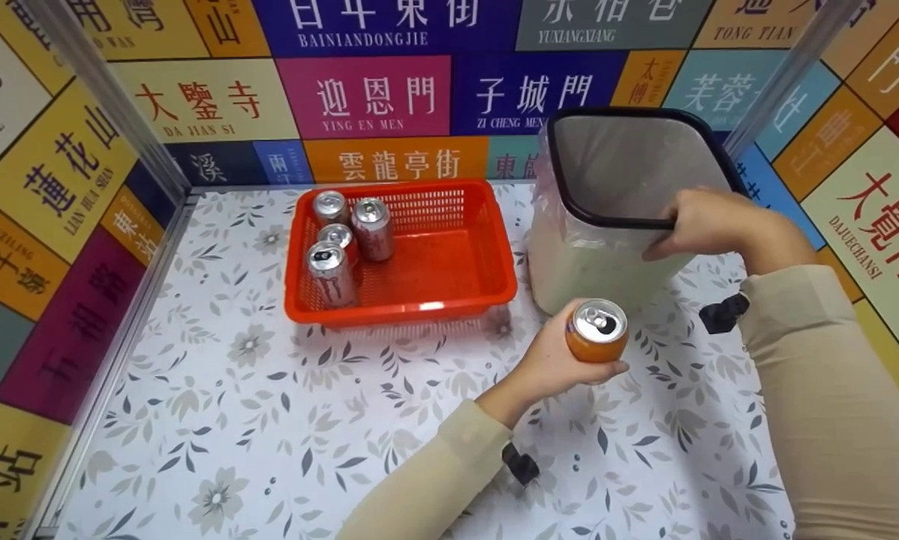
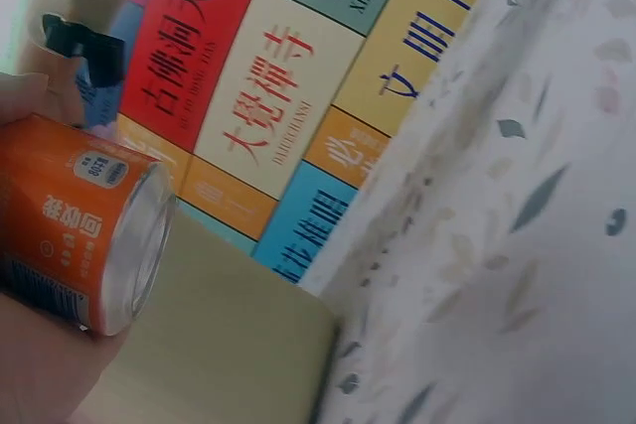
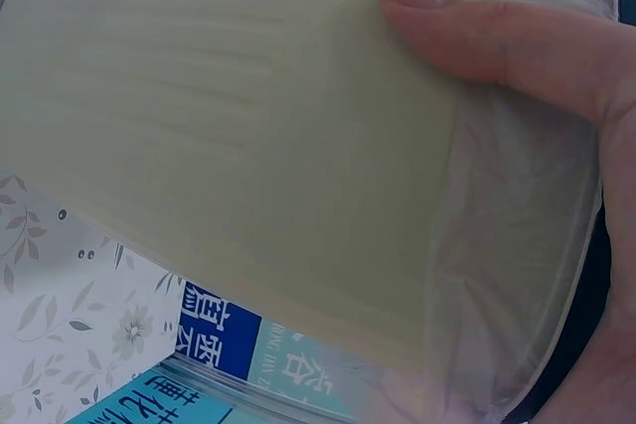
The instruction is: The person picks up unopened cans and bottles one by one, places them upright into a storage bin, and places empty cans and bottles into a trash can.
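Observation:
My left hand (image 1: 551,364) grips an orange drink can (image 1: 596,341) upright, its top opened, just in front of a trash bin (image 1: 599,259). In the left wrist view the fingers curl round the same can (image 2: 79,215). My right hand (image 1: 708,225) grips the bin's black rim at its near right side. Seen from the right wrist, the thumb (image 3: 477,37) presses the outside of the pale bin (image 3: 248,146) over a clear plastic liner (image 3: 517,225); the other fingers are hidden inside. The bin leans slightly, and its bottom inside is not visible.
A red plastic basket (image 1: 434,274) stands left of the bin. Several cans, one a silver-pink can (image 1: 332,277), stand in its left half. Walls printed with coloured street-name signs (image 1: 374,94) enclose the back and sides. A floral cloth (image 1: 269,420) covers the table.

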Motion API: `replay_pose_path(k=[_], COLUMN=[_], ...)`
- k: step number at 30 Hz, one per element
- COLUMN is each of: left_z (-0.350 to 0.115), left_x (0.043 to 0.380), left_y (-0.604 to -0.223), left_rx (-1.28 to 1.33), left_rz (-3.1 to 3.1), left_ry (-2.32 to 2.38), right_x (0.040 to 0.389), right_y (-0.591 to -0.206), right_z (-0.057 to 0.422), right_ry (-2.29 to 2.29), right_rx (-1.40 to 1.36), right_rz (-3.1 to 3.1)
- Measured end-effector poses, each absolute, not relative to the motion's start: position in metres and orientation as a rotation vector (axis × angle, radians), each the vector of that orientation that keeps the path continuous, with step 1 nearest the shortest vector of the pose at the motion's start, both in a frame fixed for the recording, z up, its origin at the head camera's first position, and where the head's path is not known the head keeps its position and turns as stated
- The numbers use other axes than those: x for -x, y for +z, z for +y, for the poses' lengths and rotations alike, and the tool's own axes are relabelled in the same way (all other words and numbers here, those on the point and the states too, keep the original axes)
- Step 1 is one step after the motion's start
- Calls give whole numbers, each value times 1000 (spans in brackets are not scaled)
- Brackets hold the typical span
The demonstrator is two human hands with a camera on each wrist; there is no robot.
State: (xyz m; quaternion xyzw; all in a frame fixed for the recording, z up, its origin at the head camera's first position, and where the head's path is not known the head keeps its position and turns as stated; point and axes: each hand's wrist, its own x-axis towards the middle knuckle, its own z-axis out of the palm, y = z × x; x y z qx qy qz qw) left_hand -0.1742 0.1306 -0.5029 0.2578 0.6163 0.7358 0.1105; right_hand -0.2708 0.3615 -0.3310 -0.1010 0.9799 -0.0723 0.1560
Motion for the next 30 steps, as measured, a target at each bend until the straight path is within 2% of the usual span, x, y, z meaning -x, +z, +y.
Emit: replay_pose_path(k=[12,21,30], left_z=[111,95,98], left_x=[175,189,216], left_y=[-449,-399,-362], left_rx=[-943,-1078,-1030], left_rz=[1710,1767,1701], left_ry=[2280,2352,2478], right_x=[271,272,273], right_y=[-332,-331,-331], right_z=[360,360,362], right_ry=[-205,-197,-226], right_rx=[301,313,292], right_rz=[2801,2803,2797])
